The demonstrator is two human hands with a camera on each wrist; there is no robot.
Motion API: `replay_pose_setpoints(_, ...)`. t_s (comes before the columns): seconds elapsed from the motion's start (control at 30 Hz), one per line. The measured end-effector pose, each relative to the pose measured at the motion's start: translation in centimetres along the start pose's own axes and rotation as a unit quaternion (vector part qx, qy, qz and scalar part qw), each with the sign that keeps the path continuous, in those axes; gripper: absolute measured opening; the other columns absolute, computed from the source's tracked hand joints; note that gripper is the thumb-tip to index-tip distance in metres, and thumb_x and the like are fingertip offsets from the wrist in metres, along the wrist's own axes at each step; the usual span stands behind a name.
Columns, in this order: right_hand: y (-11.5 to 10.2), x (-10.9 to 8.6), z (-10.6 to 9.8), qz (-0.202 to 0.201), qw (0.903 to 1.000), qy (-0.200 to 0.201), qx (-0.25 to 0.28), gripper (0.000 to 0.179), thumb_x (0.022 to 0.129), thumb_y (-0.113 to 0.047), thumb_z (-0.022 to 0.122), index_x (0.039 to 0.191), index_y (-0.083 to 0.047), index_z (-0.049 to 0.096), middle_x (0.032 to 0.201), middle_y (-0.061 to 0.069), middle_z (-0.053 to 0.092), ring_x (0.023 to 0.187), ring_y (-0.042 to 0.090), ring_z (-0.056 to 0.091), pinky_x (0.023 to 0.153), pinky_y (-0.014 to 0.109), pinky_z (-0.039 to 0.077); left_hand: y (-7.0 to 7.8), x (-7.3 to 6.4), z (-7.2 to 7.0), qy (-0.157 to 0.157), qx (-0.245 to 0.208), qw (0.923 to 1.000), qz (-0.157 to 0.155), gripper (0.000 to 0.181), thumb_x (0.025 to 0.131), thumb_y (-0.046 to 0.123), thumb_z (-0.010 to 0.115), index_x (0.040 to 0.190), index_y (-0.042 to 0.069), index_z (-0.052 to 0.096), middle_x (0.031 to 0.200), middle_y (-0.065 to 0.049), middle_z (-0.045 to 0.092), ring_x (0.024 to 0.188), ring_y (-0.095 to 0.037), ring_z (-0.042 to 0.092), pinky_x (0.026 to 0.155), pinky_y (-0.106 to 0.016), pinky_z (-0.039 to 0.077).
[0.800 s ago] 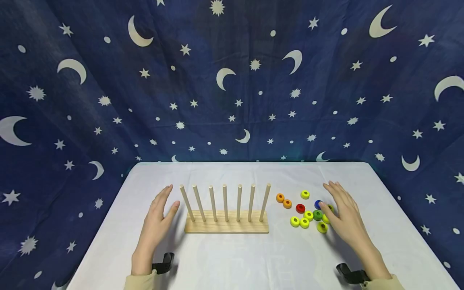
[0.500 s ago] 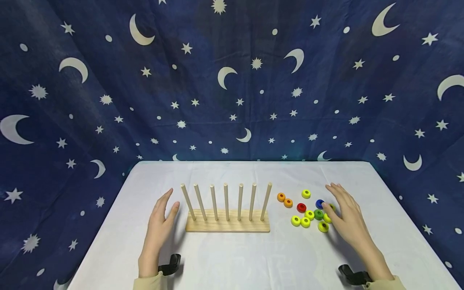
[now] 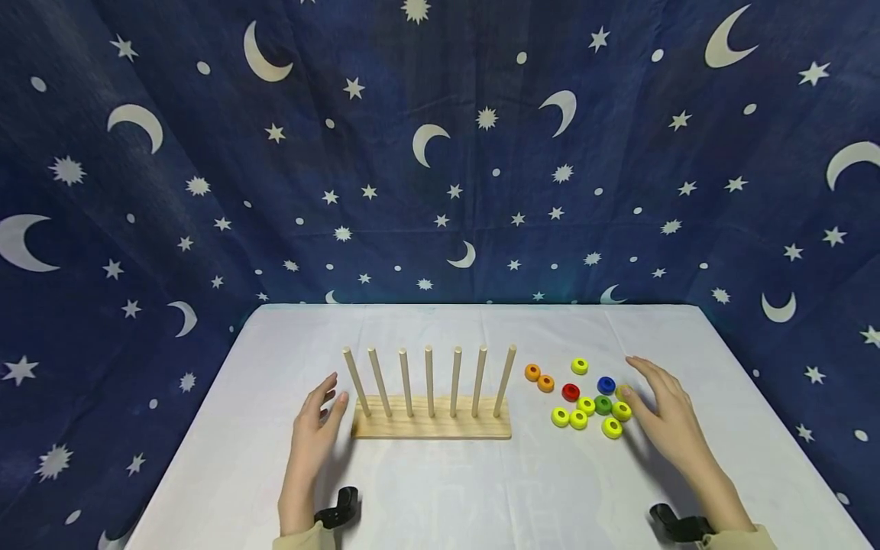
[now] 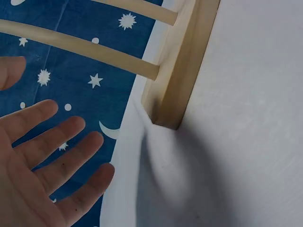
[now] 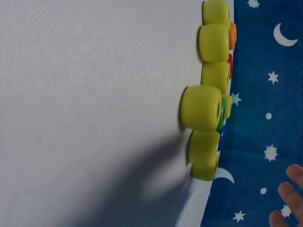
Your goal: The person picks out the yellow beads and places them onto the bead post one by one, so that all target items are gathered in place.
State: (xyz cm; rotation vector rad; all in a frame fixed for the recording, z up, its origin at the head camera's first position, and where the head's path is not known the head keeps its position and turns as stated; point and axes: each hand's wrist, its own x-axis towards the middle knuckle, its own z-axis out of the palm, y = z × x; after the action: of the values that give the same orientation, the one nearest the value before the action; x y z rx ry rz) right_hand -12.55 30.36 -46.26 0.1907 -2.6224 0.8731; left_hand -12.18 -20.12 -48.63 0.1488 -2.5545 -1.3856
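A pale wooden rack point(image 3: 431, 430) with a row of several upright pegs stands in the middle of the table. My left hand point(image 3: 316, 431) hovers just left of its end, holding nothing. In the left wrist view the fingers of that hand point(image 4: 52, 170) are spread beside the rack's corner. Small round beads with holes lie in a loose group right of the rack: a blue bead point(image 3: 606, 385), a green bead point(image 3: 603, 405), a red bead point(image 3: 570, 393), two orange beads point(image 3: 545, 383) and several yellow beads point(image 3: 612, 427). My right hand point(image 3: 674, 424) hangs at the group's right side, its thumb overlapping a yellow bead.
A white cloth point(image 3: 440, 496) covers the table. Behind it hangs a dark blue curtain point(image 3: 385, 252) with moons and stars. Black wrist mounts point(image 3: 338, 508) sit at both wrists, low over the cloth.
My left hand has shifted right and nearer to me, its fingers bending slightly. My right hand has drawn a little right and back, leaving the blue bead in full view. Rack and beads stay put.
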Motion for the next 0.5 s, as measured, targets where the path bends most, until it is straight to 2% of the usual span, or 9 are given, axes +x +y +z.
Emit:
replay_pose_setpoints(0.27,0.9,-0.2,-0.2,0.007,0.9999,-0.012,-0.006,0.050,0.096,-0.021,0.057,0.142,-0.009,0.044,0.138,0.027,0.047,0.126,0.051,0.038,0.097,0.070,0.027,-0.5,-0.3,0.8,-0.043,-0.016,0.9987,-0.019,0.051,0.096,0.024,0.058,0.141,0.004,0.045,0.139,-0.023,0.050,0.126,-0.043,0.051,0.101,-0.051,0.045)
replay_pose_setpoints(0.5,1.5,-0.1,-0.4,0.019,0.9992,-0.030,-0.020,0.049,0.096,-0.022,0.057,0.140,-0.005,0.045,0.137,0.028,0.047,0.125,0.052,0.038,0.096,0.069,0.029,-0.9,-0.6,1.4,-0.063,-0.014,0.9972,-0.039,0.056,0.091,0.020,0.064,0.141,0.005,0.045,0.139,-0.024,0.050,0.129,-0.041,0.049,0.104,-0.048,0.043)
